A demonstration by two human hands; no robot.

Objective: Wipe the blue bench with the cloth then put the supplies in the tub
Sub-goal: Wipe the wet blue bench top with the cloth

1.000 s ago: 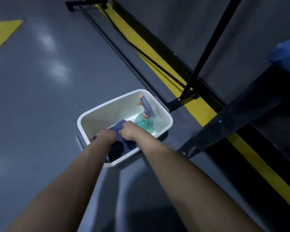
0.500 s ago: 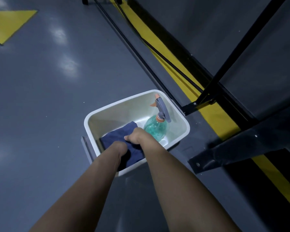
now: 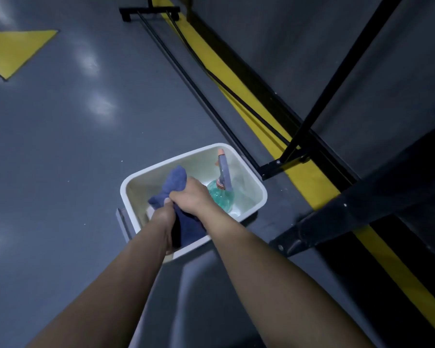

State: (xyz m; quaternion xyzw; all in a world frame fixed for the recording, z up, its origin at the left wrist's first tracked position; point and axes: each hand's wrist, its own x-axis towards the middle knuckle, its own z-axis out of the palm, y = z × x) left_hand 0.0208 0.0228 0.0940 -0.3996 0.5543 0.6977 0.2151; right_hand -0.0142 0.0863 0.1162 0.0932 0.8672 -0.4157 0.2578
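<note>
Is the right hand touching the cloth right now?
Touching. The head view shows the right hand with its fingers curled round the bunched blue cloth inside the tub, with no gap between them.

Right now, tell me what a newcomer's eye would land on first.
The white tub at centre on the grey floor, where the left hand and the right hand both grip a blue cloth. A green spray bottle sits in the tub right of the cloth. A yellow floor stripe runs past on the right.
</note>
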